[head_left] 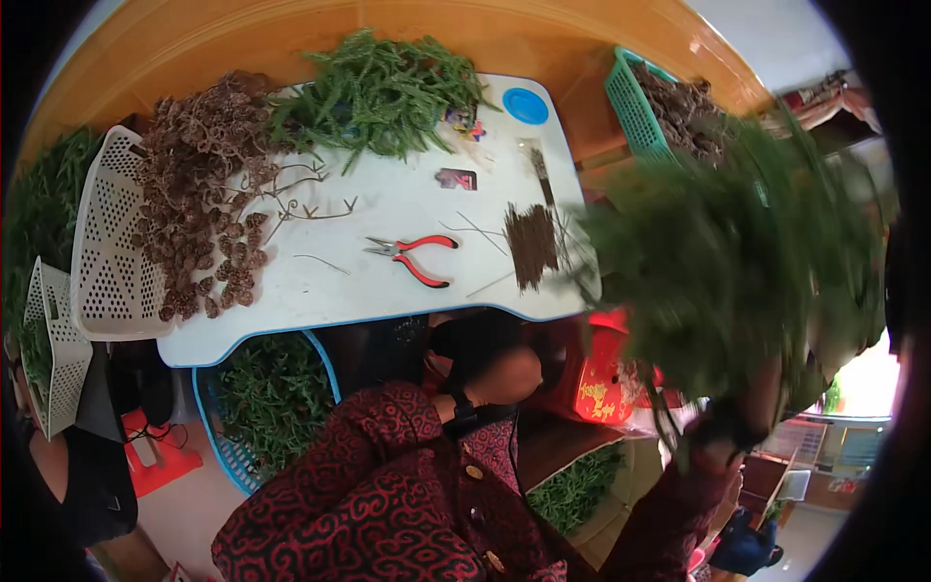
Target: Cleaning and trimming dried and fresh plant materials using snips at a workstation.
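Observation:
My right hand (756, 403), raised at the right and blurred by motion, is closed on a large bunch of green artificial pine sprigs (718, 252). The bunch hides most of its fingers. Low at the table's near edge is my left hand (509, 376), with a dark band at its wrist; its fingers do not show clearly. Red-handled pliers (415, 258) lie on the white table (339, 286), jaws pointing left. Beside them are a bundle of thin brown wire stems (530, 247) and a few loose wires (480, 231).
Pine cones on stems (199, 194) heap at the table's left, beside a white perforated basket (112, 242). Green sprigs (388, 92) pile at the back near a blue round lid (525, 106). A green basket (630, 102) of brown cones, a blue basket (226, 451) and a red box (603, 373) surround the table.

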A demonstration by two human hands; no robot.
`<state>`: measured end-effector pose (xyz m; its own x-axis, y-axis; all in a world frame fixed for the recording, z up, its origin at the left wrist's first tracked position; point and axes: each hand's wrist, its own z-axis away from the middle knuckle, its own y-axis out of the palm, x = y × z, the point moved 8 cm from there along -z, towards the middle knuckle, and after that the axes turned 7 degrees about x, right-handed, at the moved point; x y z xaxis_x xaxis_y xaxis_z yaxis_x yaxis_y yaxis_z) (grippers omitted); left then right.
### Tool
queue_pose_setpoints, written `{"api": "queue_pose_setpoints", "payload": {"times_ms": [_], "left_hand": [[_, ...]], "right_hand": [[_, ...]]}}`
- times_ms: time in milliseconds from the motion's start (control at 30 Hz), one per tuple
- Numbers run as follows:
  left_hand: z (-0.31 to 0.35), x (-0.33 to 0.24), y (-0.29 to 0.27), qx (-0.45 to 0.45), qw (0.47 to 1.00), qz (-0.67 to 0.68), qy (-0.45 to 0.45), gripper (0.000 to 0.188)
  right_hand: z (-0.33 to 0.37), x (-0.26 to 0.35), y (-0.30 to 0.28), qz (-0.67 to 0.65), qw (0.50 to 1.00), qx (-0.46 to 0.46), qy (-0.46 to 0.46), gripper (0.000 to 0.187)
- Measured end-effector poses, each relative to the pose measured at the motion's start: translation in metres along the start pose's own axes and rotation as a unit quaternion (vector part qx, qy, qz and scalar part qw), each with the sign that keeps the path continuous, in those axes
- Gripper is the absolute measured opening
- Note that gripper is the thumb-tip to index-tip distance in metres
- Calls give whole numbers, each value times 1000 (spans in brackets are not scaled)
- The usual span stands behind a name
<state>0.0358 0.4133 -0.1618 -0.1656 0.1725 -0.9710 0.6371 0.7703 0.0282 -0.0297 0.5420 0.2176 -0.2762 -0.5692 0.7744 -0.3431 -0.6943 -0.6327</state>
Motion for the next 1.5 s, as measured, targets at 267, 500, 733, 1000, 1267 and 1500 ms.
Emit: {"api": "queue_pose_setpoints", "payload": {"times_ms": [267, 500, 733, 1000, 1267, 1500], "left_hand": [[-4, -8, -15, -22, 999, 33, -16, 11], [-9, -7, -28, -76, 996, 22, 27, 11], [-7, -8, -30, -41, 997, 62, -26, 13], [-10, -5, -24, -61, 995, 75, 22, 13], [-6, 1, -30, -54, 996, 69, -15, 13], [-9, -7, -30, -57, 993, 100, -17, 11]], "right_hand": [[-108, 196, 296, 241, 827, 151, -485, 44], [-124, 143, 440, 401, 767, 251, -433, 68], [-141, 161, 425, 334, 774, 225, -489, 72], [-170, 159, 411, 322, 775, 183, -512, 73], [-146, 182, 420, 363, 709, 308, -520, 72], [-167, 196, 361, 233, 767, 236, -549, 67]]}}
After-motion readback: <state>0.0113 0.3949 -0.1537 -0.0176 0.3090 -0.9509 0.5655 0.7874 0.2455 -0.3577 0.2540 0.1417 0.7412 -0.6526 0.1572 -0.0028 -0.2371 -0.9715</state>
